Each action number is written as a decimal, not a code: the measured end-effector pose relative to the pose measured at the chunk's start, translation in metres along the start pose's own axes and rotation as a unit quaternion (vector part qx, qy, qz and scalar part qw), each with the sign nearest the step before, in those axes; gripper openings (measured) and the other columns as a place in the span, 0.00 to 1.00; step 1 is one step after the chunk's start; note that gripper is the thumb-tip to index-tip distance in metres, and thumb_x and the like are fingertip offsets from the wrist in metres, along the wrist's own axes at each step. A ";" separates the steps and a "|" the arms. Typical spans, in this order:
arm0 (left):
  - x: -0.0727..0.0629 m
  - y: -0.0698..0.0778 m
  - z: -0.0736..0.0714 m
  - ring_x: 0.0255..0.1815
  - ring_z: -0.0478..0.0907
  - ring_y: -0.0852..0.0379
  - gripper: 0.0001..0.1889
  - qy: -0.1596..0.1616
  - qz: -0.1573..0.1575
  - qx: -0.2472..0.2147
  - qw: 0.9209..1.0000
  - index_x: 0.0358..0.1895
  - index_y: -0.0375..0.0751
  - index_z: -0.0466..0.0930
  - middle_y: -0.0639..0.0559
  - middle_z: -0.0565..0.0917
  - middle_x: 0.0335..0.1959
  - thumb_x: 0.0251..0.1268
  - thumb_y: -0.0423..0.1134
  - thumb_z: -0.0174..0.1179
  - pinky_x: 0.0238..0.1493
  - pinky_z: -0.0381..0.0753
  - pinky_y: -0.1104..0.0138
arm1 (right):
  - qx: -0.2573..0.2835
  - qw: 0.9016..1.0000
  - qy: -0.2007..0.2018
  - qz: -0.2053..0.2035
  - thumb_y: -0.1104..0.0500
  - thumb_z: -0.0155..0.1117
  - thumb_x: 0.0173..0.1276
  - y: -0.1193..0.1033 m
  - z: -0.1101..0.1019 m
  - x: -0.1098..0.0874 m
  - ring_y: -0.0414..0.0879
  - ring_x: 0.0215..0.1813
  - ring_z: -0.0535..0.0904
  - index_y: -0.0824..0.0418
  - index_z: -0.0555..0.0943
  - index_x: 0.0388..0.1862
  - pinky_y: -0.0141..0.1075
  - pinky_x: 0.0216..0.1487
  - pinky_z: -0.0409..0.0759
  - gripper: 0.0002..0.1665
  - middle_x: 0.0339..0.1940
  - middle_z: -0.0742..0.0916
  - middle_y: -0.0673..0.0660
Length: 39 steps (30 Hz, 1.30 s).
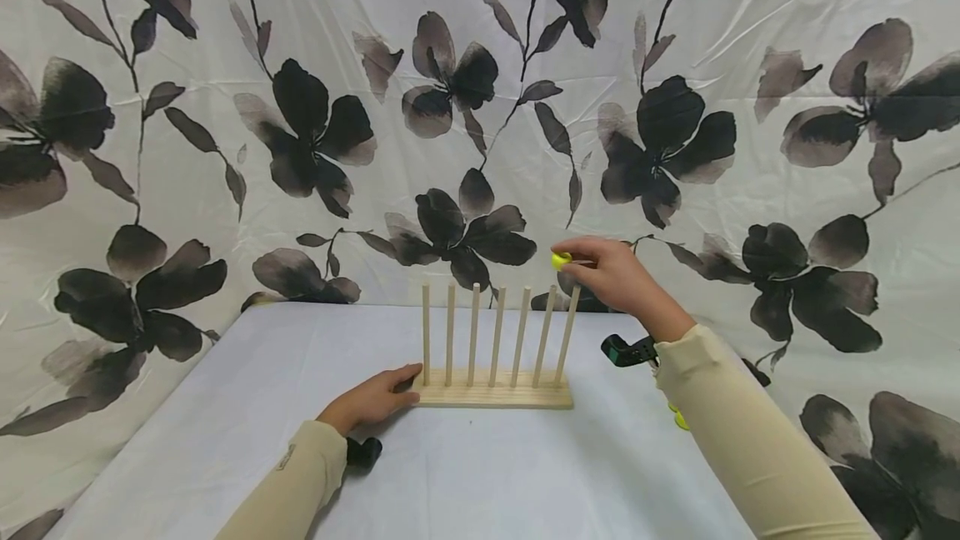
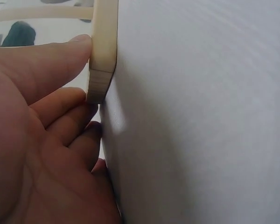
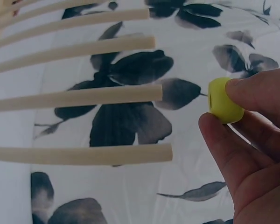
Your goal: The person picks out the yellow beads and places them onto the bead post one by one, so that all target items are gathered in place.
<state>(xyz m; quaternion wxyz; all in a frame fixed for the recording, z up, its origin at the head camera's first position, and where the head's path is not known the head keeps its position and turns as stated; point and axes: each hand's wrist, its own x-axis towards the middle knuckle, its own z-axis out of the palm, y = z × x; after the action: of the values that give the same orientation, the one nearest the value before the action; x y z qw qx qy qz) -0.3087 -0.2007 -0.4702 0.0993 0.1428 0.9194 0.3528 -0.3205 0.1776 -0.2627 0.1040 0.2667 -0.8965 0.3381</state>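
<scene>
A pale wooden peg stand [image 1: 495, 394] rests on the white table, with a row of several upright dowels along its base. My left hand [image 1: 372, 397] holds the left end of that base. The left wrist view shows the thumb against the wooden base [image 2: 104, 42] and the fingertips at its corner. Up above the rightmost dowels, my right hand [image 1: 611, 273] pinches a yellow bead [image 3: 220, 100] between thumb and fingers. In the right wrist view the bead's hole faces the dowel tips, and the bead is apart from them.
More yellow pieces [image 1: 681, 421] lie at the table's right side, partly covered by the right sleeve [image 1: 750, 432]. Behind the white table [image 1: 300, 357] hangs a white cloth with dark flowers [image 1: 450, 248]. Both wrists carry black camera straps.
</scene>
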 end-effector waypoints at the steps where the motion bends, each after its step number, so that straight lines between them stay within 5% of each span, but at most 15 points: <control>1: 0.000 -0.001 0.000 0.76 0.56 0.39 0.33 0.001 0.004 0.003 1.000 0.73 0.38 0.61 0.39 0.64 0.74 0.69 0.46 0.58 0.75 0.56 0.46 | 0.001 1.000 -0.001 -0.001 0.61 0.58 0.71 -0.001 0.001 0.001 0.57 0.60 0.80 0.59 0.78 0.62 0.49 0.57 0.82 0.21 0.63 0.80 0.60; 20: -0.002 -0.003 0.002 0.74 0.60 0.37 0.32 0.014 0.001 0.014 1.000 0.71 0.37 0.64 0.38 0.68 0.71 0.67 0.44 0.60 0.73 0.59 0.44 | 0.033 0.999 -0.016 0.014 0.58 0.60 0.71 -0.018 0.019 0.016 0.54 0.60 0.81 0.58 0.78 0.62 0.46 0.56 0.83 0.21 0.61 0.81 0.58; 39: 0.002 -0.003 0.002 0.75 0.59 0.38 0.31 0.015 -0.012 0.010 1.000 0.71 0.40 0.65 0.40 0.68 0.72 0.67 0.44 0.60 0.74 0.58 0.44 | 0.056 0.998 -0.038 -0.016 0.59 0.61 0.70 -0.037 0.041 0.033 0.51 0.59 0.81 0.59 0.77 0.63 0.42 0.56 0.83 0.22 0.57 0.83 0.58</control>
<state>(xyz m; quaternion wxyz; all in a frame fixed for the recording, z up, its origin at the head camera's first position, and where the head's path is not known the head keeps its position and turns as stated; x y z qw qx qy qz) -0.3103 -0.2009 -0.4739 0.0885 0.1270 0.9260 0.3443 -0.3282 0.1133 -0.2611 0.0605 0.2992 -0.8749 0.3761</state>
